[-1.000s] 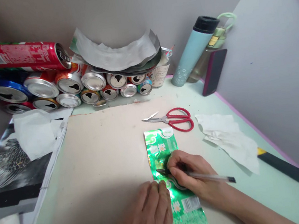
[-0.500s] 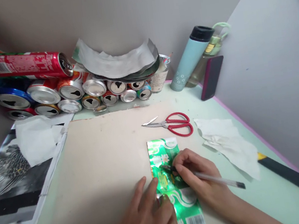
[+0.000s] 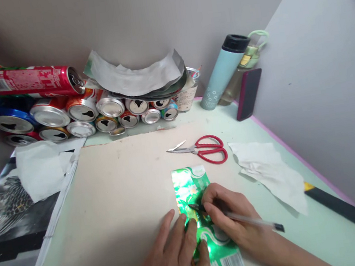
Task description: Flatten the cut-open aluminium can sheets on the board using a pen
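Observation:
A shiny green printed sheet [image 3: 223,250], which looks like flattened can metal, lies lengthwise on a beige board [image 3: 114,178]. My right hand [image 3: 231,214] is closed around a clear pen [image 3: 253,219] with a dark grip, its tip at the sheet's upper half. My left hand [image 3: 178,248] rests with fingers stretched and apart across the sheet's left edge, pressing on it. Just beyond the sheet lie red-handled scissors [image 3: 196,148], blades pointing left, with a thin metal sliver beside the blades.
Stacked drink cans [image 3: 82,107] line the back wall, with curved metal sheets [image 3: 139,78] on top. A blue bottle [image 3: 225,72] and a dark phone [image 3: 249,94] stand at back right. Crumpled tissue [image 3: 266,168] and a black-yellow handle [image 3: 342,208] lie right; a feather-patterned print [image 3: 5,207] lies left.
The pen and my right hand have shifted slightly down and left over the green sheet. My left fingers have shifted a little on it. The whole view has moved slightly.

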Demonstrator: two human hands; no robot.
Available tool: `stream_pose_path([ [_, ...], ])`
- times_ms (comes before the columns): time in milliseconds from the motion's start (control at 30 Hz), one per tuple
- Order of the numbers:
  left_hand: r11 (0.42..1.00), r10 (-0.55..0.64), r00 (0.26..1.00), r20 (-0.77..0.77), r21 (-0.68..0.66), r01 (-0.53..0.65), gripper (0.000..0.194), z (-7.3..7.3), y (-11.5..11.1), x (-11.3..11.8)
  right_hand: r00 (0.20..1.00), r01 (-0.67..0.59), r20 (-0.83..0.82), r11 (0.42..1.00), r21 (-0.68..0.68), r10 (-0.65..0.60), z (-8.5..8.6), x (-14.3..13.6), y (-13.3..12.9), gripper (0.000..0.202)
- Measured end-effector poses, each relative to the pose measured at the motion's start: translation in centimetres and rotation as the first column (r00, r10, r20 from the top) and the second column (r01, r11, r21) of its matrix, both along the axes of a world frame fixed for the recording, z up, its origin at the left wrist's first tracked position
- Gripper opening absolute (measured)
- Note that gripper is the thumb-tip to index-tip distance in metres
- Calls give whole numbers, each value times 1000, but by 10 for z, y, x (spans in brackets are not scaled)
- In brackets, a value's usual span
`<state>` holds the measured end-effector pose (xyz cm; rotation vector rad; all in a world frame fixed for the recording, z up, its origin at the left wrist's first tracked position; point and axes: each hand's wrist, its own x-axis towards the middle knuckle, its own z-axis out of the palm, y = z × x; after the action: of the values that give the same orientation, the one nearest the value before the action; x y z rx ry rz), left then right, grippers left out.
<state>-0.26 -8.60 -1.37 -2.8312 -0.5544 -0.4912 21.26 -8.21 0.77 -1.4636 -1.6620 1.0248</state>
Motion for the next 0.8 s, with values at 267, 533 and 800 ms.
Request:
stream_pose_path([
  [267, 1000, -29, 999, -24, -10, 29, 31, 0, -2, -2, 1000, 11, 29, 1000, 22, -11, -1, -1, 1, 22],
  [533, 999, -18, 999, -48, -46, 16, 31, 2, -1, -2, 997, 25, 68, 998, 52, -28, 1, -1, -1, 22],
  [800, 999, -14, 1000, -26, -40, 13, 31, 0, -1, 0, 995, 54, 81, 994, 90, -62, 0, -4, -2, 23],
])
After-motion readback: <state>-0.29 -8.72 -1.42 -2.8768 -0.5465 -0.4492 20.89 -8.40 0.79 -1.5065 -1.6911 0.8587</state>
